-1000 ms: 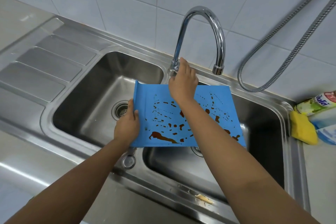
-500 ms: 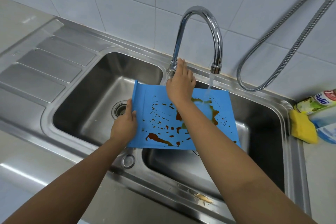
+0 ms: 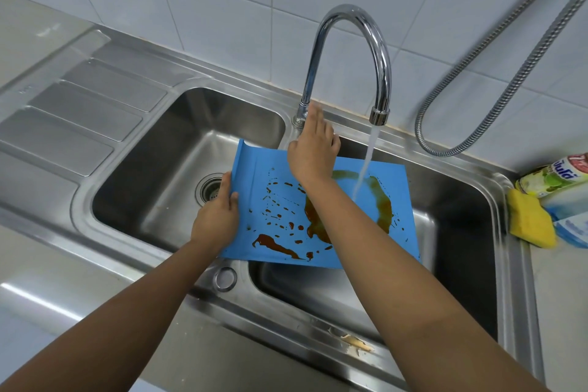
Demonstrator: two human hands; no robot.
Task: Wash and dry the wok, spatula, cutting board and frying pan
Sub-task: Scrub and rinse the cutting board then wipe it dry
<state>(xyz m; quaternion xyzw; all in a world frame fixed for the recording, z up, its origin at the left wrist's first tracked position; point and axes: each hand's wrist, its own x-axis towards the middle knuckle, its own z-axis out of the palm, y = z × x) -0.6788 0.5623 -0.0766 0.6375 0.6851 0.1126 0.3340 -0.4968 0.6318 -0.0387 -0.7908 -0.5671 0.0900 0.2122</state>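
A blue cutting board [image 3: 270, 169] smeared with brown sauce is held over the divide of the double sink [image 3: 296, 312]. My left hand [image 3: 216, 216] grips its left edge, thumb on top. My right hand [image 3: 313, 146] is above the board's far edge with straight fingers pointing at the base of the tap [image 3: 378, 51]; contact with the base cannot be made out. Water [image 3: 369, 153] runs from the spout onto the right half of the board and spreads the sauce into a ring. No wok, spatula or frying pan is in view.
A ribbed drainboard [image 3: 73, 118] lies left of the basins. On the counter at the right sit a yellow sponge [image 3: 529, 219] and a detergent bottle [image 3: 553, 175]. A metal hose [image 3: 496, 73] hangs along the tiled wall. A food scrap [image 3: 353, 342] lies on the sink's front rim.
Water started running from the tap and now washes over the board, smearing the sauce. My right hand's fingers have straightened at the tap base. My left hand kept its hold.
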